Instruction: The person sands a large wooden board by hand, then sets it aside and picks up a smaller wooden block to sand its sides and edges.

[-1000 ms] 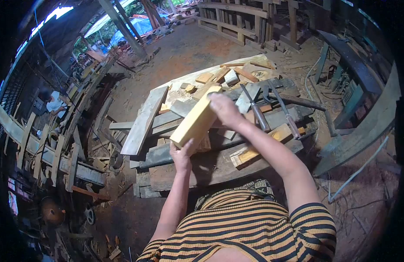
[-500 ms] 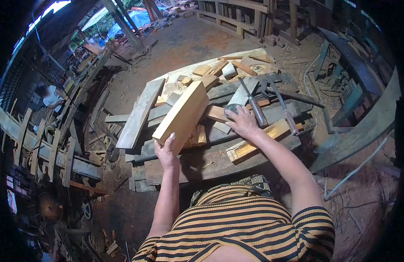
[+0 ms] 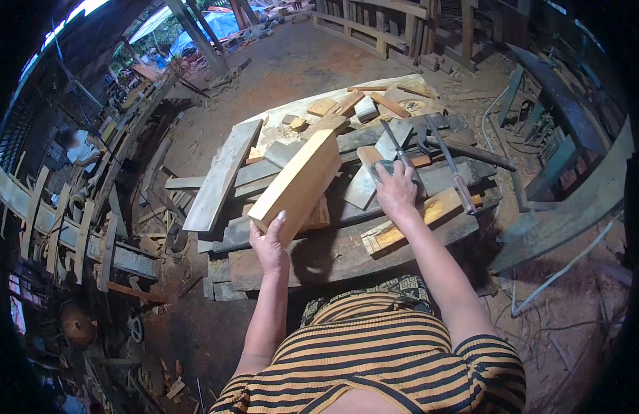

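My left hand (image 3: 271,246) grips the lower end of a thick, pale wooden block (image 3: 298,181), thumb on the near face. The block stands tilted over the bench, its far end away from me. My right hand (image 3: 398,188) is closed over a small wooden piece with a dark green part (image 3: 382,168); the fingers cover much of it, so I cannot tell its exact kind. Beside that hand lies a chisel-like tool (image 3: 392,135), its handle partly hidden. Below, a yellowish wooden piece (image 3: 409,224) rests on the rough plank bench (image 3: 326,265).
A long-handled tool (image 3: 475,153) and a narrow tool with a wooden handle (image 3: 463,190) lie to the right. A grey board (image 3: 225,176) slants at the left, offcuts (image 3: 322,107) lie at the back. Another person (image 3: 81,148) is far left.
My right hand has moved slightly right and nearer, turning the small wooden piece more upright. My left hand and the thick block have shifted a little to the right.
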`<state>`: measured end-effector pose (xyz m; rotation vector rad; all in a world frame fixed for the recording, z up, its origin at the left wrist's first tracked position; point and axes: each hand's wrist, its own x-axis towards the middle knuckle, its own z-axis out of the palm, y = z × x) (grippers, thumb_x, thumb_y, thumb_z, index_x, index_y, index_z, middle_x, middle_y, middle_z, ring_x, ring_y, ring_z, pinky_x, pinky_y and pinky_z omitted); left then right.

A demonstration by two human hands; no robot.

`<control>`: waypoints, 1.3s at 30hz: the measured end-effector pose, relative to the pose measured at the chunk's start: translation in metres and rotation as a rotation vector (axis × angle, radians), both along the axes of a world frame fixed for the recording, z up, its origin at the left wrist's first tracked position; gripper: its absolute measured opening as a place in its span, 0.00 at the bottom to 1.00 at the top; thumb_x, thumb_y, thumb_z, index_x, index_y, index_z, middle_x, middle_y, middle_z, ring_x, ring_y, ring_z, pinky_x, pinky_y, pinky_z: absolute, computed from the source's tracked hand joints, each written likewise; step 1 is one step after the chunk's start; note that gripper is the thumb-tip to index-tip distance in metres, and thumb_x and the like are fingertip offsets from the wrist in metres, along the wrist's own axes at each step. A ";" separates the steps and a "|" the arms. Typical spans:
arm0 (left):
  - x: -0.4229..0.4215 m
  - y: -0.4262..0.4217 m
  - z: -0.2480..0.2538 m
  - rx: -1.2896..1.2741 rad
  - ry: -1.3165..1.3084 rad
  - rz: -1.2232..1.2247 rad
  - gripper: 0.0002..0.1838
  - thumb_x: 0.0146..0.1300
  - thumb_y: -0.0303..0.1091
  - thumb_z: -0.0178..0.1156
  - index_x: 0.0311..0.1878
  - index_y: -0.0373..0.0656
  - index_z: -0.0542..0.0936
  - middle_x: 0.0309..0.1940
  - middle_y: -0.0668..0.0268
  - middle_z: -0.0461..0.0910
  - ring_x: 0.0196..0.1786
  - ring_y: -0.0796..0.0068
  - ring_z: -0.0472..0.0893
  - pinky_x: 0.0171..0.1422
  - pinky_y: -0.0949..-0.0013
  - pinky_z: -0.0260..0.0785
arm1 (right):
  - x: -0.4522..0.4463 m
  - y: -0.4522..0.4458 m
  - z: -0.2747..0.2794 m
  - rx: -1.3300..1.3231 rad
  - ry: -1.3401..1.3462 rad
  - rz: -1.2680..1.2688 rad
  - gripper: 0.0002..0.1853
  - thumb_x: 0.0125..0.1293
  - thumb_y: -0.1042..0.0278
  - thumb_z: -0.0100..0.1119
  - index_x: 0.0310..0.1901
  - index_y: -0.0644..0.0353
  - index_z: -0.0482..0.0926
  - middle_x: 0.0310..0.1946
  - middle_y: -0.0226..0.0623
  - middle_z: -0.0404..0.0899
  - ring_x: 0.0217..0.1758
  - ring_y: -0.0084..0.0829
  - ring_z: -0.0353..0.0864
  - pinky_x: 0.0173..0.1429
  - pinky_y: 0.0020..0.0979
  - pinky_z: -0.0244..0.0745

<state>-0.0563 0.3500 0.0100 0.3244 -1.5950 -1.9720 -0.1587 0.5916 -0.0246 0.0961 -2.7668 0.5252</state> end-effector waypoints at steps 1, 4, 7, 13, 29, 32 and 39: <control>0.000 0.003 0.002 0.003 0.000 0.003 0.24 0.52 0.29 0.67 0.53 0.40 0.72 0.46 0.65 0.77 0.48 0.73 0.76 0.53 0.68 0.69 | 0.002 0.002 0.007 -0.010 -0.027 -0.012 0.19 0.60 0.59 0.59 0.54 0.43 0.74 0.51 0.42 0.64 0.57 0.48 0.64 0.51 0.48 0.74; -0.002 0.013 0.004 0.023 0.037 -0.040 0.24 0.51 0.25 0.70 0.52 0.38 0.73 0.44 0.65 0.78 0.46 0.76 0.78 0.50 0.72 0.72 | 0.000 0.010 0.002 -0.014 -0.037 -0.023 0.20 0.61 0.59 0.58 0.56 0.41 0.73 0.55 0.43 0.63 0.58 0.49 0.64 0.53 0.49 0.73; -0.008 0.022 0.001 -0.101 0.008 -0.055 0.24 0.51 0.24 0.70 0.51 0.37 0.73 0.45 0.66 0.77 0.47 0.76 0.77 0.51 0.72 0.72 | 0.003 0.013 -0.001 -0.048 -0.090 -0.045 0.20 0.61 0.59 0.58 0.56 0.41 0.75 0.57 0.44 0.63 0.58 0.50 0.63 0.55 0.50 0.70; -0.019 0.026 0.008 -0.172 0.032 -0.219 0.25 0.49 0.19 0.65 0.53 0.35 0.73 0.47 0.63 0.77 0.49 0.76 0.77 0.54 0.72 0.71 | -0.006 0.021 0.013 -0.160 -0.122 -0.019 0.18 0.60 0.59 0.58 0.53 0.39 0.79 0.54 0.41 0.69 0.60 0.47 0.62 0.60 0.53 0.62; -0.024 0.008 -0.018 -0.523 -0.052 -0.237 0.18 0.55 0.32 0.66 0.49 0.40 0.76 0.49 0.62 0.78 0.50 0.70 0.78 0.53 0.68 0.70 | 0.052 -0.069 0.081 -0.455 0.262 1.113 0.24 0.53 0.77 0.57 0.56 0.54 0.77 0.59 0.40 0.74 0.67 0.38 0.67 0.73 0.38 0.55; -0.023 0.013 -0.010 -0.524 -0.068 -0.183 0.21 0.46 0.22 0.63 0.48 0.37 0.76 0.45 0.62 0.78 0.49 0.70 0.78 0.54 0.70 0.69 | -0.006 -0.051 0.051 -0.488 0.267 0.972 0.18 0.63 0.67 0.53 0.55 0.58 0.76 0.57 0.45 0.74 0.65 0.41 0.68 0.70 0.38 0.59; -0.022 0.025 0.001 -0.300 -0.068 -0.246 0.25 0.42 0.16 0.59 0.50 0.36 0.74 0.45 0.64 0.78 0.49 0.73 0.77 0.55 0.70 0.69 | -0.121 -0.016 -0.009 -0.450 -0.045 0.443 0.23 0.69 0.52 0.47 0.60 0.55 0.73 0.63 0.43 0.68 0.68 0.37 0.64 0.73 0.39 0.54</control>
